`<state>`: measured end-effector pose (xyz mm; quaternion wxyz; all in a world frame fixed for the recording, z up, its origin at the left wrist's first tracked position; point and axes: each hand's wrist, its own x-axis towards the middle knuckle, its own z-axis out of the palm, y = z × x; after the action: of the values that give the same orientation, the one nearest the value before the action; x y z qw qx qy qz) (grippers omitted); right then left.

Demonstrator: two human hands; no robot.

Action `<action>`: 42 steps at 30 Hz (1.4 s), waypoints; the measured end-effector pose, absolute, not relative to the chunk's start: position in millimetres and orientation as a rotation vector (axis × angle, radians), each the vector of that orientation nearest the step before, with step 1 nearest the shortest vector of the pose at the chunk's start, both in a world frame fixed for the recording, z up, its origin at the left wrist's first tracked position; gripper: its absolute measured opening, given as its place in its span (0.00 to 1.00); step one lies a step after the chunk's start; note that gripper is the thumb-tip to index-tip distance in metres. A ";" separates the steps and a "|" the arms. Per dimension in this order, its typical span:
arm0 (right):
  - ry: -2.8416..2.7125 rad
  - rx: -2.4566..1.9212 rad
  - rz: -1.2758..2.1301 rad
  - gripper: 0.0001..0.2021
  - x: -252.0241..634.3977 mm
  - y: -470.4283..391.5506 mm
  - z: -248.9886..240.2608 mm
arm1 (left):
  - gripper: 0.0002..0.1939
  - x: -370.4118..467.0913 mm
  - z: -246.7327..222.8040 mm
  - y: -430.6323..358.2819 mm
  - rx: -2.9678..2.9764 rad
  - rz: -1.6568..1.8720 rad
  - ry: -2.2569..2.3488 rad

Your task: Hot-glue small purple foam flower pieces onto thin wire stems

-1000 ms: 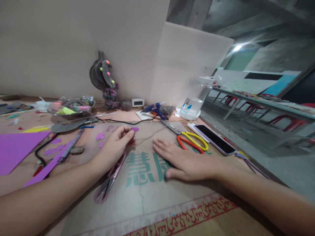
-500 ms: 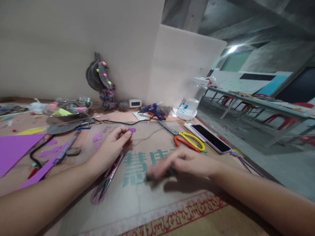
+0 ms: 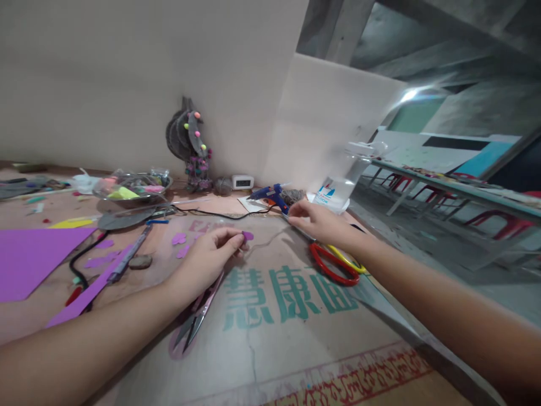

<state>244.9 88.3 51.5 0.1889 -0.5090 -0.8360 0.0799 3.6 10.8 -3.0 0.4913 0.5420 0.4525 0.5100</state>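
Observation:
My left hand (image 3: 217,254) is closed, pinching a small purple piece (image 3: 248,236) above the printed sheet. Beneath that hand lie small pink-handled snips (image 3: 198,321), blades toward me. My right hand (image 3: 310,220) reaches over the blades of the red-and-yellow-handled scissors (image 3: 333,265), close to the blue glue gun (image 3: 273,196). Its fingers are bent, and whether they touch or hold anything is hidden. A thin grey thread (image 3: 270,242) runs over the sheet between the hands.
Left are a large purple sheet (image 3: 38,259), purple cut-outs, a pen (image 3: 131,254), a stone (image 3: 140,261) and a tray (image 3: 131,192) of bits. Behind stand a decorated grey ornament (image 3: 190,141), a small clock (image 3: 242,181) and a water bottle (image 3: 340,177).
My right hand has moved up and away from me, from above the sheet's lettering to the scissors and glue gun. The left hand keeps its purple piece. The view has shifted slightly.

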 end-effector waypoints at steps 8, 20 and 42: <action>-2.259 -1.660 0.229 0.18 241.0 182.8 25.0 | 0.16 0.8 -5.6 11.9 1.378 1.145 1.209; -2.077 -1.568 0.290 0.15 223.8 186.5 16.0 | 0.13 1.5 -1.1 12.4 1.423 1.185 1.179; -1.893 -1.259 0.671 0.11 236.9 39.8 33.1 | 0.12 0.9 1.8 8.1 1.402 1.205 1.211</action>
<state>236.9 39.8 33.1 0.3764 -0.4920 -0.7400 0.2622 0.9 8.1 1.8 0.4491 0.5669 0.4896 0.4871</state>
